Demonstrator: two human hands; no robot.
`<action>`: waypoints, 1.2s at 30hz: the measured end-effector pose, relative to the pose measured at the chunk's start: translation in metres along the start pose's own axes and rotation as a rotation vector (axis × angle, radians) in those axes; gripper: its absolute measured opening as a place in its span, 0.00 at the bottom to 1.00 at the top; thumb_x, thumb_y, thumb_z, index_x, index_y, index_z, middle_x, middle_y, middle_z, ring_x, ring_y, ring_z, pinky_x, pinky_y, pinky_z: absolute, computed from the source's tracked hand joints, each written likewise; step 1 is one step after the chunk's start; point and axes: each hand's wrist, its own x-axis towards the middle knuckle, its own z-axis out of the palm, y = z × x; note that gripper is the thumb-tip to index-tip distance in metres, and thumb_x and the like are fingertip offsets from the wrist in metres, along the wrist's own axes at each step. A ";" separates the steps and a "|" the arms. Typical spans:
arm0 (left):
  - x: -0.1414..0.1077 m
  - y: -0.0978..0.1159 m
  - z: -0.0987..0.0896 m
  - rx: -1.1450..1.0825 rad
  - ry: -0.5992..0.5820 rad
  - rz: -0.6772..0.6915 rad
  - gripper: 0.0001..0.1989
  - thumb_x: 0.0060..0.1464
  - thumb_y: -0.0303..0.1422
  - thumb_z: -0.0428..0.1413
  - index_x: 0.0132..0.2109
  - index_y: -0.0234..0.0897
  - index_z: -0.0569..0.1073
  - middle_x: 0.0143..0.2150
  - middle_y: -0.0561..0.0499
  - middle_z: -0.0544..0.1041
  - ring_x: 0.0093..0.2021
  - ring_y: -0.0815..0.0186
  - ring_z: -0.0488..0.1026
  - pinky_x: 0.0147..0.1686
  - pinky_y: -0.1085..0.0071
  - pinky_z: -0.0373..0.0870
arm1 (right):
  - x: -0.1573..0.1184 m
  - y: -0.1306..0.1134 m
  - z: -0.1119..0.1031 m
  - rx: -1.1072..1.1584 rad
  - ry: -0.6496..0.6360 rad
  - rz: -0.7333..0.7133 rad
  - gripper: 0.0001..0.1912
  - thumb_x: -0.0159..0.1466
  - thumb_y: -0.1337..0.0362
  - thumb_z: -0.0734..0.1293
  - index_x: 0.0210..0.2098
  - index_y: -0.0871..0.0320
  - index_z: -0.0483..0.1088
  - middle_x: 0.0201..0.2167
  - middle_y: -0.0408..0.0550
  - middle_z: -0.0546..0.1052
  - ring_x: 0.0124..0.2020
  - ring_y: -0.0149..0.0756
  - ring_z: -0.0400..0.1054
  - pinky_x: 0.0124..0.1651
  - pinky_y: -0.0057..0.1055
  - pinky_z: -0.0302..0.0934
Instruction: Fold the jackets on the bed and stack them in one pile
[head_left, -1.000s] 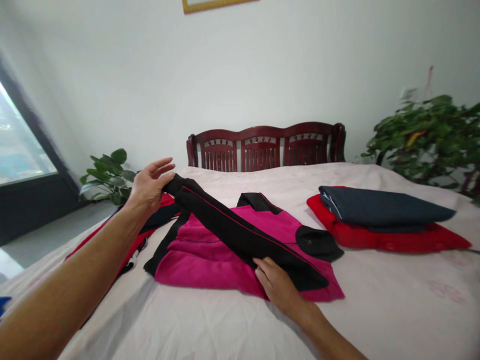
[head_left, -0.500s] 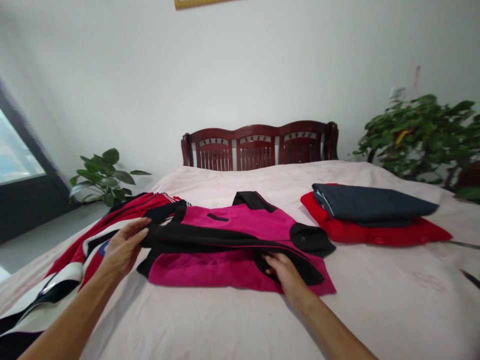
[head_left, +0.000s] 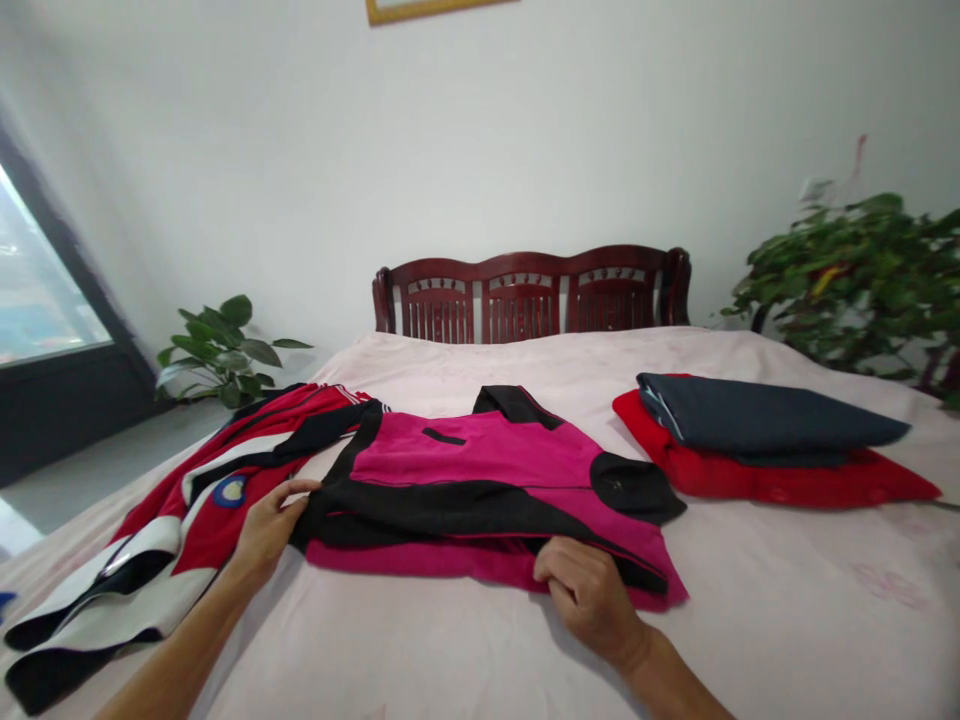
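Observation:
A magenta top [head_left: 472, 443] with black panels lies partly folded on the bed in front of me, a long black sleeve [head_left: 457, 510] laid across it. My left hand [head_left: 276, 522] pinches the black cloth at the top's left edge between thumb and fingers. At the near right edge, my right hand [head_left: 585, 590] is closed on the top's black sleeve cloth, its fingertips partly hidden. Left of the top, close to my left hand, lies a red, white and black tracksuit jacket [head_left: 206, 510] with a round blue badge.
Dark blue folded clothing [head_left: 772, 415] rests on a folded red garment [head_left: 795, 478] at the right. A pale pink sheet [head_left: 750, 620] covers the bed. A carved wooden headboard [head_left: 517, 290] stands at the back, with leafy plants [head_left: 217, 345] beyond both sides.
The black sleeve has been lowered flatter onto the top. My left hand has moved down with its edge, and my right hand has turned knuckles up and closed at the near edge.

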 end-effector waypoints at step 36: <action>-0.052 0.021 0.027 0.897 -0.280 1.144 0.12 0.59 0.20 0.49 0.33 0.41 0.71 0.33 0.52 0.71 0.36 0.62 0.67 0.40 0.65 0.64 | 0.079 0.079 0.041 0.177 -0.291 0.659 0.08 0.58 0.64 0.64 0.29 0.57 0.75 0.32 0.47 0.77 0.39 0.39 0.69 0.44 0.33 0.59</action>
